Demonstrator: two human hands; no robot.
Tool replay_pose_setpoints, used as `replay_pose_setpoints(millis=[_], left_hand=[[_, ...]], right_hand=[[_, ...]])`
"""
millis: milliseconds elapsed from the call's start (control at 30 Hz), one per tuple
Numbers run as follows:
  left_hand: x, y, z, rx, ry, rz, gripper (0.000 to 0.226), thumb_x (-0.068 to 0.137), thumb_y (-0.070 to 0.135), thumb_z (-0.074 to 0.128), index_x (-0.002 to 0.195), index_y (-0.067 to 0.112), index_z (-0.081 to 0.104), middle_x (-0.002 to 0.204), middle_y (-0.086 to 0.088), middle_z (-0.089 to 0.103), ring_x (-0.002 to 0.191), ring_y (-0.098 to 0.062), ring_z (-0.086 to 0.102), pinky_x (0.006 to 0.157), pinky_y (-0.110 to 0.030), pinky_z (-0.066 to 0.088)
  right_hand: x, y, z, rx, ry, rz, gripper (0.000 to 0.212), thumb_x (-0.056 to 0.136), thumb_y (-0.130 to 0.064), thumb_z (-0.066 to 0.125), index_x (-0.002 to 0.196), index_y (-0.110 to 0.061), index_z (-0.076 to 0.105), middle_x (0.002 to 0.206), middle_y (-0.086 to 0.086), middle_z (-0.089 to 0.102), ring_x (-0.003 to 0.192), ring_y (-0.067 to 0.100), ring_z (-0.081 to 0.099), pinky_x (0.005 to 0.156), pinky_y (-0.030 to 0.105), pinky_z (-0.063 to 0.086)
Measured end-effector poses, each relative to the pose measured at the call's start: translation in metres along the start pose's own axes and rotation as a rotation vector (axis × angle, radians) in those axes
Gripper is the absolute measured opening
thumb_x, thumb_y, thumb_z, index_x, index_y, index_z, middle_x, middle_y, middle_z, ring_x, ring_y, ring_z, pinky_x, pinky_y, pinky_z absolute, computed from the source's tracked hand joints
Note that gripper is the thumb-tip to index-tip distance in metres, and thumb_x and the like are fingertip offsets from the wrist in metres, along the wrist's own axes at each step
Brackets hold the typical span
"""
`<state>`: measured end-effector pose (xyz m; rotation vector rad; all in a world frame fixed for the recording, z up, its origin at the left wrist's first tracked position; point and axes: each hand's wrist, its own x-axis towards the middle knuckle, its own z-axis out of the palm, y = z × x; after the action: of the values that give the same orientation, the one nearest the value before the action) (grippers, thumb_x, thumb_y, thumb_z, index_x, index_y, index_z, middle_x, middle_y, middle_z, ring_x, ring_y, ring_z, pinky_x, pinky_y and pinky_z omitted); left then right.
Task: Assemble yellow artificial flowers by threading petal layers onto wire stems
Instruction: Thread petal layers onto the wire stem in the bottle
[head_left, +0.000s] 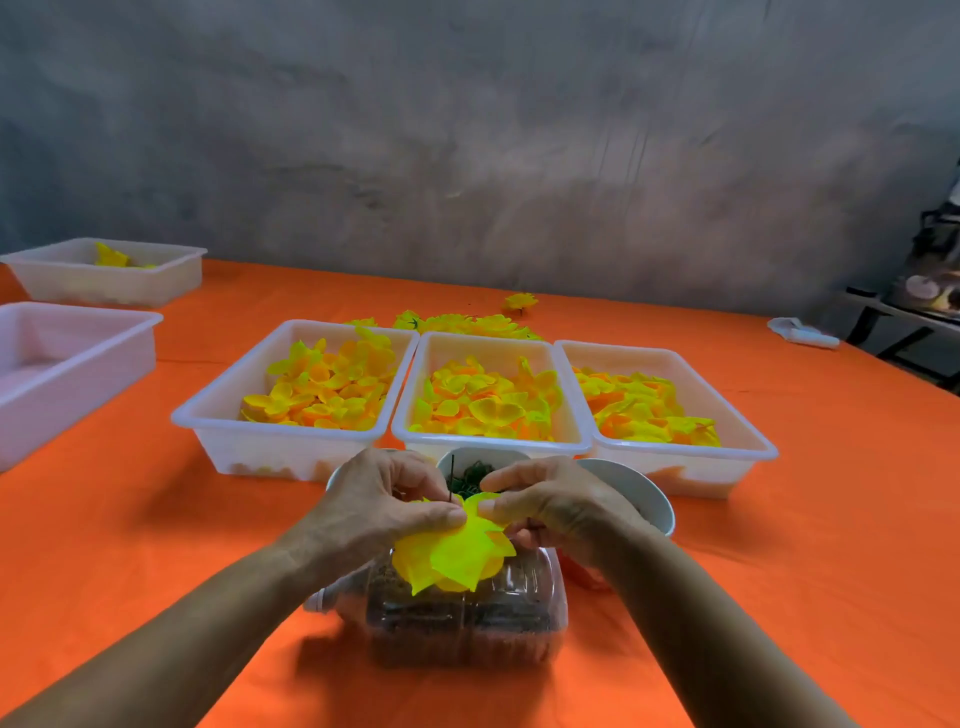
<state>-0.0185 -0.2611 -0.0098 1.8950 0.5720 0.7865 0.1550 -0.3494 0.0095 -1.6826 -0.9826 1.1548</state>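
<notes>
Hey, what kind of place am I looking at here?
Probably a small handcraft workshop, not a factory line. Three white bins hold sorted yellow petals, finished flowers lie on an orange-covered table against a bare grey wall, and both hands work a petal layer.

Five white rectangular plastic trays on the orange-covered table (779, 519): three side by side (249, 423) (441, 436) (748, 447) heaped with yellow fabric petal layers, two more at far left (78, 374) (156, 280). Three white round bowls (485, 457). One clear plastic jar lying on its side (467, 623). Two hands (374, 499) (561, 504).
</notes>
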Motion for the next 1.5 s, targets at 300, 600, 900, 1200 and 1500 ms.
replay_pose_setpoints(millis=[300,600,900,1200,1500], left_hand=[[0.0,-0.002,0.001,-0.003,0.004,-0.019,0.022,0.05,0.031,0.085,0.057,0.015,0.072,0.074,-0.007,0.065,0.075,-0.024,0.06,0.072,-0.043,0.05],[-0.004,0.012,0.001,-0.107,-0.001,-0.128,0.017,0.053,0.015,0.085,0.057,0.012,0.069,0.077,-0.02,0.063,0.073,-0.023,0.059,0.069,-0.033,0.046],[-0.002,0.011,-0.004,-0.179,-0.11,-0.184,0.019,0.067,0.004,0.082,0.059,0.017,0.07,0.07,-0.002,0.069,0.074,-0.014,0.064,0.069,-0.024,0.047],[-0.003,0.018,0.0,-0.188,-0.083,-0.19,0.016,0.057,0.001,0.079,0.053,0.011,0.066,0.069,-0.011,0.063,0.064,-0.013,0.059,0.058,-0.019,0.046],[0.003,0.009,0.001,-0.129,-0.084,-0.14,0.01,0.053,0.007,0.077,0.057,0.003,0.069,0.069,-0.004,0.066,0.064,-0.01,0.062,0.057,-0.016,0.049]], right_hand=[[0.009,-0.009,-0.062,-0.151,0.352,-0.186,0.019,0.079,-0.004,0.071,0.097,-0.008,0.071,0.075,0.003,0.069,0.062,0.01,0.061,0.056,0.021,0.044],[0.06,0.009,-0.169,-0.826,0.692,0.007,0.028,0.084,-0.022,0.067,0.11,-0.009,0.069,0.121,0.015,0.064,0.108,0.033,0.06,0.09,0.037,0.047],[0.11,0.015,-0.186,-0.964,0.428,0.226,0.07,0.086,-0.011,0.063,0.147,-0.013,0.029,0.15,0.012,0.036,0.127,0.023,0.048,0.091,0.023,0.04],[0.123,0.03,-0.18,-0.974,0.616,0.229,0.016,0.083,-0.007,0.049,0.09,-0.004,0.063,0.118,0.018,0.063,0.109,0.031,0.059,0.079,0.029,0.045],[0.109,0.03,-0.179,-0.894,0.626,0.131,0.032,0.088,-0.007,0.048,0.117,-0.003,0.062,0.129,0.019,0.056,0.117,0.033,0.054,0.089,0.032,0.045]])
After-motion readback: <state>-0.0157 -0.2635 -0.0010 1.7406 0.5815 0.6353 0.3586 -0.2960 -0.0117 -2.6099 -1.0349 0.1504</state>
